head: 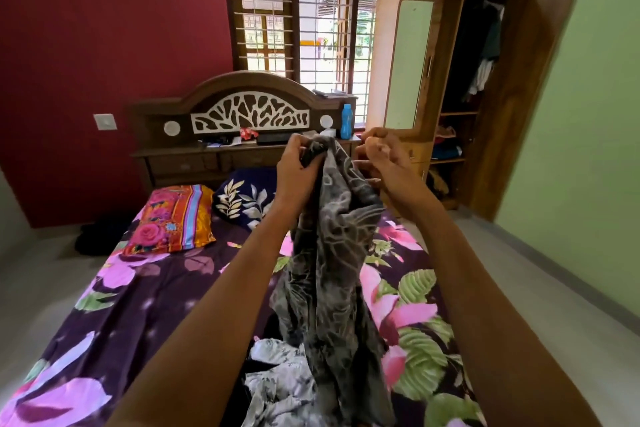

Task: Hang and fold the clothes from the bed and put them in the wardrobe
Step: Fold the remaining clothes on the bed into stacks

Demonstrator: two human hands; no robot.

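Observation:
A dark grey patterned garment (329, 253) hangs in front of me over the bed (138, 305). My left hand (298, 166) grips its bunched top edge. Just to the right, my right hand (381, 156) is curled, and whether it pinches the cloth I cannot tell. A light grey and white printed garment (277, 378) lies crumpled on the sheet below. At the right stands the wooden wardrobe (446, 80), its door open, with clothes hanging inside and folded ones on its shelves.
Two pillows (173, 218) lie at the head of the bed. A blue bottle (345, 121) and small items stand on the headboard shelf. The open wardrobe door (526, 87) juts out along the green wall. A dark heap (100, 236) lies on the floor at the left.

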